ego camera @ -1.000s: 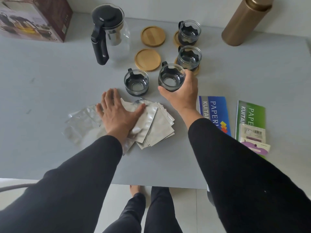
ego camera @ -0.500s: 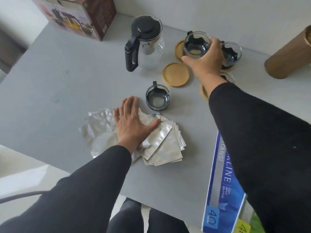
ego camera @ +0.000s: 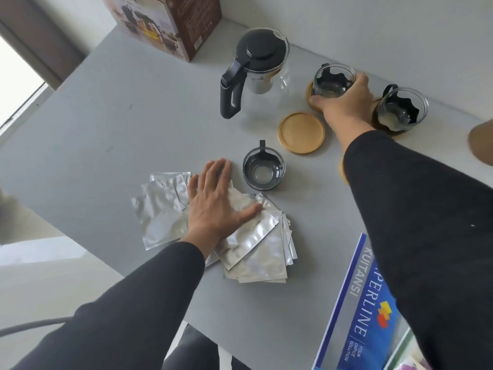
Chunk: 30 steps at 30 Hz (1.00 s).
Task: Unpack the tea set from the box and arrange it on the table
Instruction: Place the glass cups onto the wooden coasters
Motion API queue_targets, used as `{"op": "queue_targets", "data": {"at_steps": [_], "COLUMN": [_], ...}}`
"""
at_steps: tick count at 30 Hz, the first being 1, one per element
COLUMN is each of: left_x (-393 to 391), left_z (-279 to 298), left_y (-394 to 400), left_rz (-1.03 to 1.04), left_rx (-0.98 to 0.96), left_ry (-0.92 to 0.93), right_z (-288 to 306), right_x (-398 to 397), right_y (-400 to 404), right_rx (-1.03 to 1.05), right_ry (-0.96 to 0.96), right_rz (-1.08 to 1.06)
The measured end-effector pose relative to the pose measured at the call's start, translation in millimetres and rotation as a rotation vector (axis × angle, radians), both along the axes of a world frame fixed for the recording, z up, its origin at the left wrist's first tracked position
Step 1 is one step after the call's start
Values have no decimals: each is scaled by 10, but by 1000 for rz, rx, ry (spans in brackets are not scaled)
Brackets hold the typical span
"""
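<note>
My right hand (ego camera: 344, 104) grips a glass cup with a black holder (ego camera: 333, 79), which rests on a wooden coaster at the back of the grey table (ego camera: 112, 108). A second cup (ego camera: 400, 110) stands on a coaster to its right. A third cup (ego camera: 263, 169) stands on the bare table in the middle. An uncovered wooden coaster (ego camera: 301, 132) lies beside it. The glass teapot with a black lid and handle (ego camera: 256, 73) stands to the left of the cups. My left hand (ego camera: 216, 204) lies flat, fingers apart, on a pile of silver foil sachets (ego camera: 256, 247).
The brown tea set box (ego camera: 165, 25) stands at the back left corner. A blue receipt book (ego camera: 362, 311) lies at the front right, partly under my right arm. A bronze flask (ego camera: 481, 145) shows at the right edge. The table's front edge runs diagonally near my left arm.
My right hand carried the cup from the table's middle to the back and set it on the far coaster. My left hand stayed on the sachets. The camera view shifted right.
</note>
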<state>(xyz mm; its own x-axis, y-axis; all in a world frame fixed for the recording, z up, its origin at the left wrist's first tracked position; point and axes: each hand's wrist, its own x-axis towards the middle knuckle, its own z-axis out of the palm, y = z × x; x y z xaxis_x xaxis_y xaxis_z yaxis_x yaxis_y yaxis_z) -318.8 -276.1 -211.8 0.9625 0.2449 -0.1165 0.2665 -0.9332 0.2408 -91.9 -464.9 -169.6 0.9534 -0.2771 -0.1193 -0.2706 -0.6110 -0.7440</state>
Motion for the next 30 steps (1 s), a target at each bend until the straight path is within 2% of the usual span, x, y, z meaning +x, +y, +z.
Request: {"op": "queue_targets", "data": {"at_steps": [11,15,19,26,30], "left_x": [2,-5,-10,-39,-46], "left_z": [5,2,7,-9,-9], "left_y": [4,10,8,8,22], "left_rz": [-15,-22,-17,-16,-31], "left_rx": [24,17,5,-18,-21], "left_ry": [-4,-13,-16,-45,-41], "right_z": [-36,84,135,-24,-130], "right_x": [-29,-239,-612,-1585,-1931], "right_y": [-26,9,109,341,419], "right_rx": [-41,-177,-151,43,106], "right_ry": [-24,-245,-371,-320,-207], "right_rz": [10,50,101,54,86]}}
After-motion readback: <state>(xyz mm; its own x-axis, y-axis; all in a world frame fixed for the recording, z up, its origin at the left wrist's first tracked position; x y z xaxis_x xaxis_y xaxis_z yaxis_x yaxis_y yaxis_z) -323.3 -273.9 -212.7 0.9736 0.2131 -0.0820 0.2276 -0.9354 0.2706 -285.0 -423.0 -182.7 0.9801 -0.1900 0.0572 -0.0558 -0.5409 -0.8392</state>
